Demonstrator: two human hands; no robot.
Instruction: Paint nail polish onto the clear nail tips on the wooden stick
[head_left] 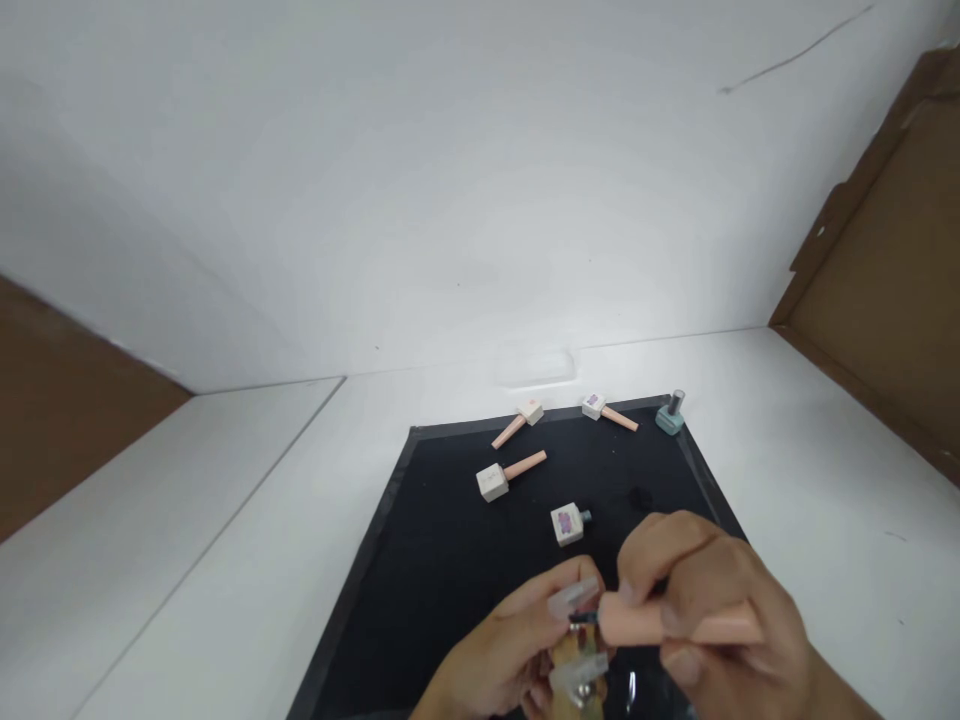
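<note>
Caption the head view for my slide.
Both hands, left and right, work a pink brush cap over a black mat.

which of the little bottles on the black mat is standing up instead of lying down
The pale teal bottle with the silver cap, at the far right corner of the black mat. It stands upright, while the three pink-capped bottles and the capless one lie on their sides.

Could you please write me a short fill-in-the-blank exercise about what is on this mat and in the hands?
1. The right hand grips a long cap coloured ____.
2. The small bottles lie on a mat coloured ____.
3. The teal bottle with the silver top stands at the mat's far ____ corner.
4. The left hand wears long, clear artificial ____.

Missing words: pink; black; right; nails
</note>
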